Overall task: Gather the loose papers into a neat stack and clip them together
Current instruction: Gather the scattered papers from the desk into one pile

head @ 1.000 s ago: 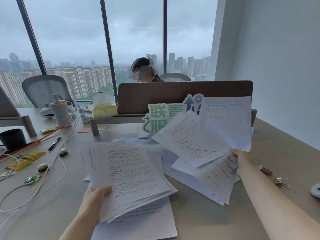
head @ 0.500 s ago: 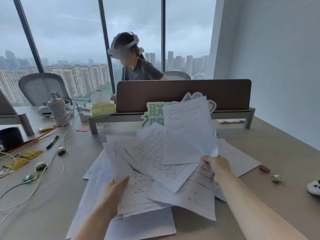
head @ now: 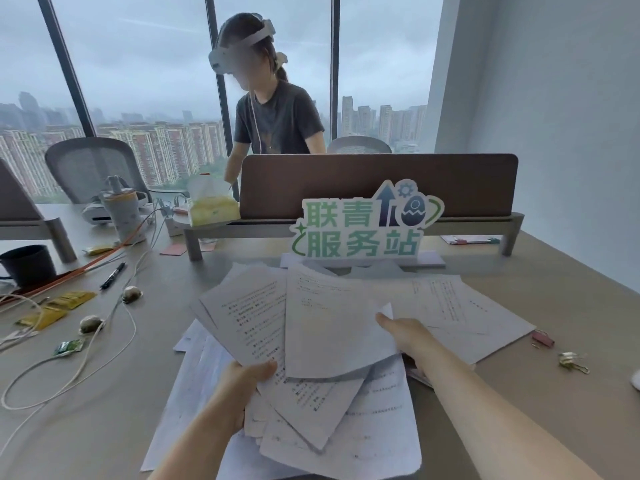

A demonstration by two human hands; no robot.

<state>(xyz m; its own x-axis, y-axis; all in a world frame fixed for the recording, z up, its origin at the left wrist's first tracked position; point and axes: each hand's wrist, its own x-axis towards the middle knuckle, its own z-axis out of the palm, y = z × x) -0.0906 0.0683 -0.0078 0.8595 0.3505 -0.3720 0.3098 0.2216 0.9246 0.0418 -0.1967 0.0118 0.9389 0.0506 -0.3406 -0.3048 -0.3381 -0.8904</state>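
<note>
Loose printed papers (head: 322, 327) lie fanned in a messy pile at the middle of the desk. My left hand (head: 247, 382) grips the near edge of the fanned sheets, thumb on top. My right hand (head: 407, 332) holds the right edge of the top sheet, which now lies over the pile. More sheets (head: 460, 306) spread flat to the right. A pink binder clip (head: 542, 338) and a gold binder clip (head: 571, 361) rest on the desk to the right of the papers, apart from both hands.
A green-lettered sign (head: 363, 226) stands just behind the papers, in front of a brown divider (head: 381, 181). White cables (head: 79, 362), a pen (head: 112, 275), yellow packets (head: 57, 308), a black cup (head: 26, 265) and a tissue pack (head: 213, 202) crowd the left. A person (head: 273, 109) stands beyond the divider.
My right hand swung its raised sheets left and down onto the pile held by my left hand. The person behind the divider stood up.
</note>
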